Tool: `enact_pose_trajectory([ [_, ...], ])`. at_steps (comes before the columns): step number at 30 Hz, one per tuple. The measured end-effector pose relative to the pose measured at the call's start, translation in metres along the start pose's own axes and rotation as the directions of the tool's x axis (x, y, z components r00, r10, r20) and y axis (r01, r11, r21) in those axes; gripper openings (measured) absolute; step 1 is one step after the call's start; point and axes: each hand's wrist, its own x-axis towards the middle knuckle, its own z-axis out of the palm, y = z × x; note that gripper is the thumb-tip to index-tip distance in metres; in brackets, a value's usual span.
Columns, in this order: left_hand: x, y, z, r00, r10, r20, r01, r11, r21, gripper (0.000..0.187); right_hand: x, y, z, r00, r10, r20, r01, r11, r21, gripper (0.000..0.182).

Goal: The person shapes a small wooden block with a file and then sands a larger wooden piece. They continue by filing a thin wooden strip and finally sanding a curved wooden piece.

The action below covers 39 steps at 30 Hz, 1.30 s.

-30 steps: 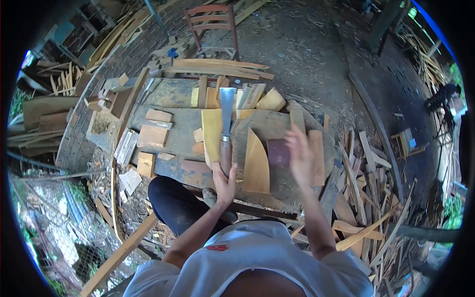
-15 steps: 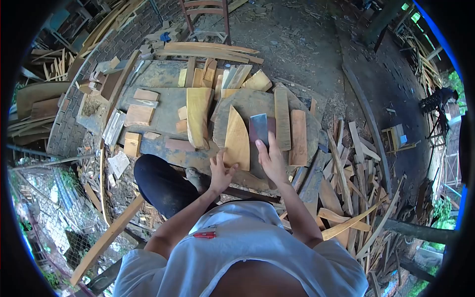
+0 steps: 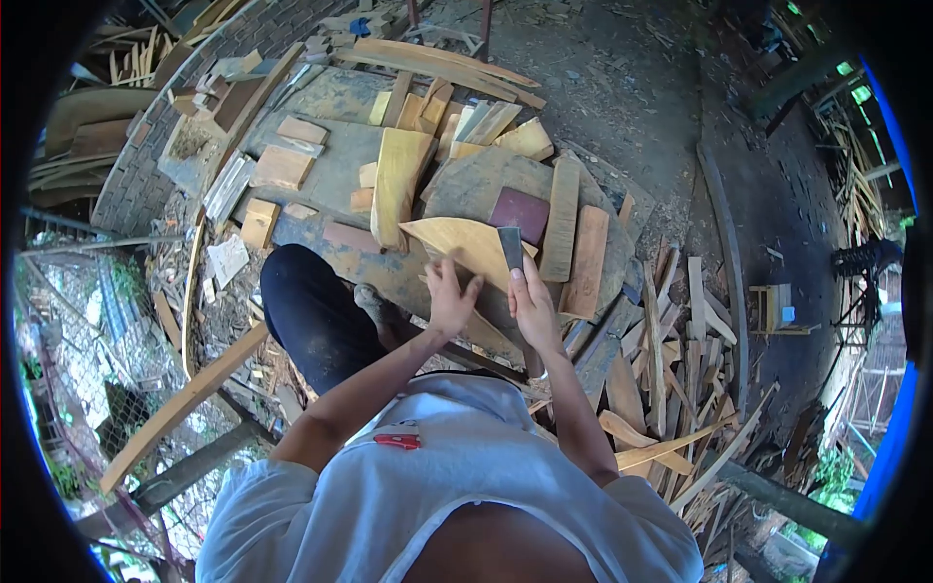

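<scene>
My right hand (image 3: 533, 303) is closed around a tool with a flat, rectangular metal blade (image 3: 511, 249), its thumb lying along the blade. The tool's handle shows below the fist. Under the blade lies a pale wooden board (image 3: 465, 239) with one curved edge and a pointed end toward the left. Over this board's near side is my left hand (image 3: 453, 303), fingers slightly blurred and apart, thumb spread. Just beyond the board a dark red rectangular piece (image 3: 520, 214) rests on the round worktop (image 3: 486, 185).
Right of the board lie two planks, a grey-brown one (image 3: 560, 219) and a reddish one (image 3: 586, 260). A yellowish board (image 3: 398, 185) stands out to the left. Scrap wood (image 3: 671, 360) is heaped at the right. My knee (image 3: 316, 311) is beside the worktop's near left edge.
The curved board has turned from pointing away to pointing left. The blade has turned more edge-on over it, uncovering the dark red piece. The whole view has shifted slightly.
</scene>
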Motion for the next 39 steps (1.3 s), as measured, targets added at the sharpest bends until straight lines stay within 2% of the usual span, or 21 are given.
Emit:
enact_pose_trajectory([
  [2,0.013,-0.013,0.002,0.931,-0.073,-0.358,0.077,0.997,-0.005,0.074,0.000,0.000,-0.005,0.985,0.129,0.112,-0.141,0.985,0.104,0.044],
  [4,0.029,-0.020,-0.003,0.926,-0.073,-0.370,0.101,0.993,0.057,0.082,-0.002,0.003,-0.005,0.977,0.147,0.156,-0.174,0.969,0.176,0.046],
  [8,0.065,-0.034,0.002,0.938,0.142,-0.317,-0.047,0.956,0.290,0.099,-0.007,0.029,0.001,0.968,0.197,0.157,-0.220,0.964,0.152,0.047],
  [9,0.073,-0.024,-0.009,0.966,0.111,-0.233,-0.017,0.928,0.372,0.100,-0.006,0.041,0.007,0.994,-0.108,-0.012,0.106,0.984,-0.144,0.046],
  [10,0.082,-0.017,-0.018,0.978,0.141,-0.153,-0.062,0.900,0.432,0.100,-0.008,0.047,0.010,0.896,-0.437,-0.072,0.358,0.810,-0.465,0.045],
  [11,0.094,-0.019,-0.026,0.987,0.155,-0.043,-0.125,0.907,0.402,0.098,-0.016,0.033,0.008,0.961,-0.271,-0.057,0.217,0.865,-0.452,0.046],
  [12,0.104,-0.022,-0.030,0.983,0.174,0.064,-0.185,0.912,0.367,0.096,-0.020,0.026,0.005,0.961,-0.270,-0.060,0.214,0.864,-0.457,0.046],
  [14,0.113,-0.027,-0.028,0.979,0.168,0.116,-0.200,0.912,0.359,0.091,-0.023,0.019,0.003,0.992,-0.126,0.017,0.108,0.765,-0.635,0.045],
  [15,0.116,-0.031,-0.026,0.972,0.163,0.168,-0.214,0.910,0.354,0.088,-0.023,0.020,0.005,0.991,-0.131,0.019,0.113,0.763,-0.636,0.045],
  [16,0.110,-0.034,-0.023,0.972,0.165,0.165,-0.214,0.911,0.352,0.088,-0.025,0.022,0.007,0.989,-0.149,0.011,0.119,0.740,-0.662,0.045],
  [18,0.078,-0.039,-0.015,0.991,0.124,0.049,-0.130,0.978,0.165,0.080,-0.027,0.022,0.009,0.986,-0.170,-0.001,0.122,0.713,-0.690,0.045],
  [21,0.022,-0.033,-0.025,0.992,0.127,-0.021,-0.124,0.986,0.108,0.079,-0.030,0.021,0.019,0.981,-0.185,0.052,0.157,0.617,-0.771,0.048],
  [23,0.003,-0.032,-0.032,0.963,-0.228,0.142,0.236,0.971,-0.045,0.083,-0.029,0.027,0.026,0.981,-0.173,0.093,0.178,0.585,-0.792,0.048],
  [24,-0.005,-0.031,-0.031,0.964,-0.234,0.125,0.241,0.969,-0.047,0.083,-0.026,0.027,0.030,0.978,-0.163,0.128,0.198,0.551,-0.811,0.048],
  [26,-0.016,-0.024,-0.018,0.929,-0.254,0.268,0.346,0.852,-0.393,0.087,-0.018,0.020,0.032,0.977,-0.118,0.176,0.212,0.534,-0.818,0.049],
  [27,-0.017,-0.023,-0.013,0.933,-0.256,0.253,0.342,0.851,-0.399,0.087,-0.011,0.016,0.032,0.982,-0.079,0.171,0.187,0.526,-0.830,0.049],
  [29,-0.016,-0.022,-0.003,0.994,-0.110,0.001,0.110,0.987,-0.117,0.092,-0.001,0.007,0.031,0.989,-0.021,0.149,0.137,0.531,-0.836,0.045],
  [32,0.000,-0.031,-0.004,1.000,-0.019,-0.015,0.018,0.997,-0.074,0.094,0.017,-0.002,0.035,0.989,0.004,0.147,0.126,0.494,-0.860,0.046],
  [34,0.012,-0.029,-0.012,0.996,-0.069,0.065,0.080,0.977,-0.195,0.096,0.036,-0.003,0.042,0.987,-0.010,0.162,0.146,0.489,-0.860,0.046],
  [36,0.018,-0.029,-0.009,0.998,-0.036,0.044,0.038,0.999,-0.032,0.090,0.057,-0.005,0.050,0.985,-0.027,0.173,0.164,0.482,-0.861,0.045],
  [39,0.017,-0.032,-0.010,1.000,-0.008,0.031,0.012,0.989,-0.149,0.092,0.075,-0.005,0.061,0.986,-0.107,0.127,0.163,0.499,-0.851,0.045],
])
